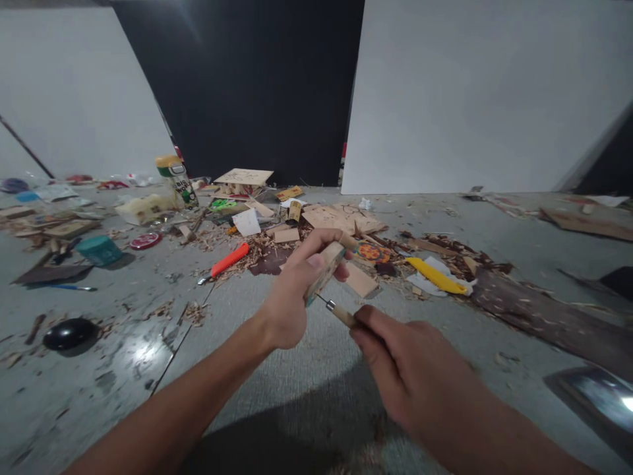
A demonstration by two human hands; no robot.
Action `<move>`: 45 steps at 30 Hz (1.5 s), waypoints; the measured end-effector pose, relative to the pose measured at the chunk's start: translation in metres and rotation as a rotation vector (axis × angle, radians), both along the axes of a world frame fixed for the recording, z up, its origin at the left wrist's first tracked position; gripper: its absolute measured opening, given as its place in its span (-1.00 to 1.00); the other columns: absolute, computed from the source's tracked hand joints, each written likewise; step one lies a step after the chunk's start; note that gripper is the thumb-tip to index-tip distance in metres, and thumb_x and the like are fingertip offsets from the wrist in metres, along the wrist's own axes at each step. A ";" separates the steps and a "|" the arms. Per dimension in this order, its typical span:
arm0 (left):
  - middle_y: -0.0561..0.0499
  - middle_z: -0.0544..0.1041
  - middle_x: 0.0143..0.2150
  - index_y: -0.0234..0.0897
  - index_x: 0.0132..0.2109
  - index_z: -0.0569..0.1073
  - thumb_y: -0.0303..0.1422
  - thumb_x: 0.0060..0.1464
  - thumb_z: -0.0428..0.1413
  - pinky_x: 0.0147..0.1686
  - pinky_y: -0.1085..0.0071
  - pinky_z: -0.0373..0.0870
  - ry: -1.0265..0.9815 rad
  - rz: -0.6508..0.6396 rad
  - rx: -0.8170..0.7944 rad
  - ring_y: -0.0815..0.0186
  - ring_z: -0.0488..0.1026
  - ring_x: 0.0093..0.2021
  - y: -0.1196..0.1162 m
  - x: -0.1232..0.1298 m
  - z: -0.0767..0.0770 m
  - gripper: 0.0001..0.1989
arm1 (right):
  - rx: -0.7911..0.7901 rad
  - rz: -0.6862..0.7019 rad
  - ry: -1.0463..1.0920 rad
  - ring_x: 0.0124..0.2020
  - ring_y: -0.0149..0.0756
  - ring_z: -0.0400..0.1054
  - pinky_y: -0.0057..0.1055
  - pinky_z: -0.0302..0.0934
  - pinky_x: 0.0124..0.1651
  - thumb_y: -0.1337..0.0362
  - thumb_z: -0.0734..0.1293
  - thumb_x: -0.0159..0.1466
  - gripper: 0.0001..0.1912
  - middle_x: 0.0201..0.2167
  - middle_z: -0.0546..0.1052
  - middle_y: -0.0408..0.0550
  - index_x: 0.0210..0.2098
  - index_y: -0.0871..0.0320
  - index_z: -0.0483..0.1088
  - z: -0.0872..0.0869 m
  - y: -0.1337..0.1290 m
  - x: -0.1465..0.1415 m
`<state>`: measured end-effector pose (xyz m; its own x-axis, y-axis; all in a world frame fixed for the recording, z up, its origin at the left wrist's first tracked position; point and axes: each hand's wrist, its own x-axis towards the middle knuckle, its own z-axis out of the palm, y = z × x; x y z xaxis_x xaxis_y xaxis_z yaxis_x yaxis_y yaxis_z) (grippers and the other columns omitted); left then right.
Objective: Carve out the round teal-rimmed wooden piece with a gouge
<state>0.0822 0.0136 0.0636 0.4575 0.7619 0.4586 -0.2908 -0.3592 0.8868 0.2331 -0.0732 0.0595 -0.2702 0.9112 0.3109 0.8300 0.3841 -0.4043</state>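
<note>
My left hand (291, 300) is closed around a small wooden block (325, 269) with greenish edges, tilted upward. In my right hand (400, 359) is a carving tool (341, 314) with a pale wooden handle, a metal collar and a thin shaft. The shaft's end meets or comes very near the block's lower edge; whether it touches I cannot tell. Just beyond the hands lie a flat wooden piece (362, 280) and an orange-and-yellow painted piece (372, 252).
Wood shavings litter the floor. An orange utility knife (230, 260) lies to the left, a yellow utility knife (436, 276) to the right on white paper. Farther left are a teal jar (99, 251), a black rounded object (70, 334) and a yellow-topped bottle (177, 181). Boards stand behind.
</note>
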 end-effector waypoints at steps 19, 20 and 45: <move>-0.20 0.58 -0.23 -0.36 -0.22 0.45 -0.24 0.05 -0.08 -0.22 0.10 0.53 -0.433 -0.092 -0.447 -0.01 0.56 -0.15 0.015 -0.002 0.007 -0.68 | 0.203 0.031 -0.144 -0.49 -0.13 0.54 -0.27 0.37 -0.50 0.31 0.08 0.40 -0.58 -0.39 0.66 0.03 0.15 0.18 0.38 -0.002 0.014 0.023; -0.20 0.59 -0.23 -0.36 -0.22 0.46 -0.23 0.05 -0.09 -0.22 0.08 0.53 -0.441 -0.109 -0.480 -0.02 0.57 -0.15 0.016 -0.003 0.007 -0.67 | 0.175 0.039 -0.123 -0.46 -0.14 0.55 -0.27 0.40 -0.46 0.32 0.08 0.40 -0.55 -0.38 0.66 0.01 0.23 0.17 0.31 -0.001 0.013 0.023; -0.18 0.56 -0.23 -0.33 -0.27 0.47 -0.17 -0.04 0.01 -0.20 0.16 0.49 -0.286 -0.121 -0.244 0.04 0.53 -0.16 0.022 -0.001 -0.011 -0.67 | -0.493 -0.022 0.791 -0.70 -0.45 -0.06 -0.53 0.01 -0.66 0.17 0.18 0.39 -0.59 -0.64 0.16 -0.30 0.17 0.05 0.41 -0.004 0.022 0.008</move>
<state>0.0812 0.0354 0.0522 0.4302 0.8129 0.3926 -0.5660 -0.0960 0.8188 0.2411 -0.0510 0.0551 -0.1255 0.9918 -0.0259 0.2487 0.0062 -0.9686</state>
